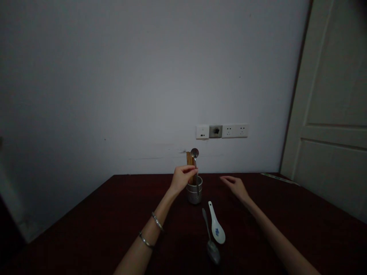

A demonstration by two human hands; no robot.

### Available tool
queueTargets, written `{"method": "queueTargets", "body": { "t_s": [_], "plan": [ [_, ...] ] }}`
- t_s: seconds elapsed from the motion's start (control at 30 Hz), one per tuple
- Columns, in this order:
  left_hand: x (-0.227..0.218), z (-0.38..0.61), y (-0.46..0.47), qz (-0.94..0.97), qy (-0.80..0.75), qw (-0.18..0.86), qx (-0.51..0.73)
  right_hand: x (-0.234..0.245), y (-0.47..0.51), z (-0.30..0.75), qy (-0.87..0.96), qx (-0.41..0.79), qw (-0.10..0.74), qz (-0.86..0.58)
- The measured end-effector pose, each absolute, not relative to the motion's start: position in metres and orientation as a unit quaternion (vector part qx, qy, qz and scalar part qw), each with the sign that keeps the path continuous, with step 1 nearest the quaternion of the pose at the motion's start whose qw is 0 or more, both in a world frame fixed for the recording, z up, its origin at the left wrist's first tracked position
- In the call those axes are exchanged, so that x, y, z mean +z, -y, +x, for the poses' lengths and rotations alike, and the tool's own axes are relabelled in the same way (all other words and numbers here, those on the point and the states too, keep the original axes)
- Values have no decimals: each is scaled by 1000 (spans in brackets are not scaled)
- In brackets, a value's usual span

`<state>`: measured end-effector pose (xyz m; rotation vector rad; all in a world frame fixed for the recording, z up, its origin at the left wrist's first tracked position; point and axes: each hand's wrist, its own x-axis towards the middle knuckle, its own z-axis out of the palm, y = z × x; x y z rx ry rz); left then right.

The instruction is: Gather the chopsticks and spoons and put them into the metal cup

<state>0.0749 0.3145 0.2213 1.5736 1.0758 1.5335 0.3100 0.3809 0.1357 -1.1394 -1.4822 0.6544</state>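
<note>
My left hand (182,177) pinches the handle of a round-bowled metal spoon (194,153), held upright with its bowl on top. The spoon's lower handle passes in front of a grey metal-looking cup (194,196); I cannot tell whether it touches the cup. Several wooden chopsticks (189,158) stand in that cup, partly hidden behind my left fingers. To the right of the cup, my right hand (235,187) hovers low over the table with loosely stretched fingers and nothing in them. Between my forearms lie a white ceramic spoon (218,231) with a blue mark and another metal spoon (213,250).
The dark red table (100,217) reaches back to a pale wall (129,84). Sockets and switches (235,130) are set in the wall above it. A panelled door (335,95) stands at the right. A flat strip (279,178) lies near the table's back right corner.
</note>
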Motion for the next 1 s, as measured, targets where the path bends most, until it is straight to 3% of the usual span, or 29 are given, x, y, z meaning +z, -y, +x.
{"method": "queueTargets", "body": {
  "t_s": [0.17, 0.3, 0.67, 0.9, 1.0],
  "plan": [
    [223, 79, -311, 622, -414, 329, 578, 218, -335, 259, 644, 362, 544, -397],
    [224, 78, -311, 653, -393, 313, 567, 250, -316, 237, 675, 341, 539, -371],
    [225, 75, -312, 664, -383, 328, 552, 259, -335, 225, 677, 356, 519, -381],
    [220, 53, -332, 625, -429, 161, 632, 280, -370, 228, 654, 316, 570, -384],
    [199, 45, -350, 575, -475, 161, 647, 281, -389, 226, 641, 288, 589, -398]
  ]
}}
